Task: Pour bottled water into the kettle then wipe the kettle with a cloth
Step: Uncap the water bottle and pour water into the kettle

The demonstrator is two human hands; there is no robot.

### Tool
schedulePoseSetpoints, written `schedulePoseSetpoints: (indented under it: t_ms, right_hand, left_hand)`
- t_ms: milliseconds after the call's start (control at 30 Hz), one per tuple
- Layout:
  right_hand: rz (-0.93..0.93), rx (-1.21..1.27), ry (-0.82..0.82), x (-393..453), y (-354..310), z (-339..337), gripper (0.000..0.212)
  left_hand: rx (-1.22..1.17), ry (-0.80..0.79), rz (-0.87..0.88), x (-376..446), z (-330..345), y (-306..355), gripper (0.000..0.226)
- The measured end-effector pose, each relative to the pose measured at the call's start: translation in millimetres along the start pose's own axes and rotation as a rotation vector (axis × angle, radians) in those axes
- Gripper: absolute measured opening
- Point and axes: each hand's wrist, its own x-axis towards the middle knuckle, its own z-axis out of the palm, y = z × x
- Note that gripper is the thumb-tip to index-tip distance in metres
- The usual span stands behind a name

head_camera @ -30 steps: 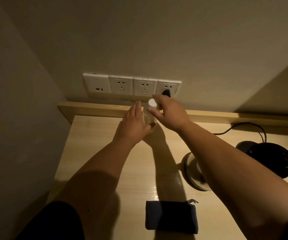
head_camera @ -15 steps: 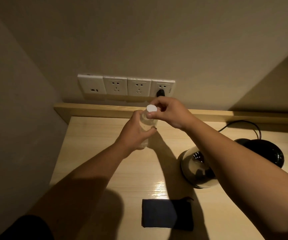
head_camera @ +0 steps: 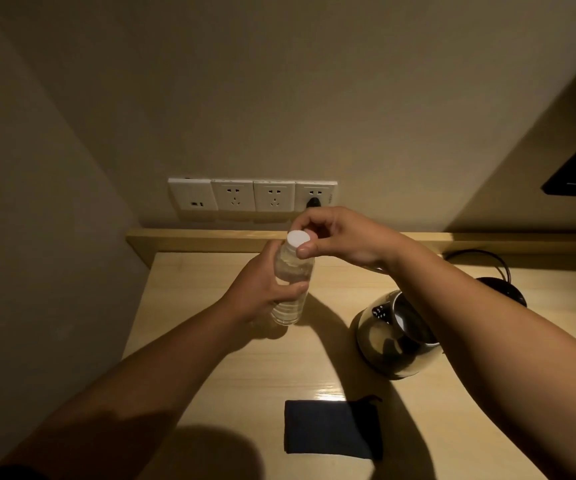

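A clear water bottle with a white cap is held above the wooden table, tilted slightly. My left hand wraps around the bottle's body. My right hand pinches the cap between thumb and fingers. To the right stands a shiny steel kettle with its lid open; my right forearm crosses over part of it. A folded dark blue cloth lies flat near the table's front edge.
A row of white wall sockets sits above the table's raised back ledge, one with a black plug. The kettle's black base and cord rest at the back right. A wall closes the left side.
The bottle has been lifted from the back of the table and drawn nearer to me. My left hand closed around its body while my right hand stayed on the cap.
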Motion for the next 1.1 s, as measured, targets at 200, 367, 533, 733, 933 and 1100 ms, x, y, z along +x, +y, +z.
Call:
schedulePoseSetpoints:
  t_ms: [200,367,533,733,933,1100]
  right_hand:
    - [0.032,-0.297,-0.130,-18,-26,-24,0.034]
    - [0.007,-0.485,-0.084,-26,-35,-26,0.036]
    - [0.062,-0.341,-0.224,-41,-42,-34,0.041]
    - [0.081,-0.430,-0.174,-51,-45,-37,0.042]
    - [0.058,-0.474,-0.185,-60,-51,-38,0.034]
    - [0.099,-0.574,-0.228,-69,-57,-39,0.047]
  left_hand:
    - [0.091,-0.037,0.055,-1,7,10,0.073]
    - [0.074,-0.046,0.078,0,15,24,0.071]
    - [0.096,-0.079,0.109,-2,21,33,0.081]
    - [0.113,-0.067,0.103,-7,28,35,0.079]
    - [0.131,-0.076,0.119,-11,35,35,0.072]
    - [0.145,-0.074,0.132,-16,40,37,0.079]
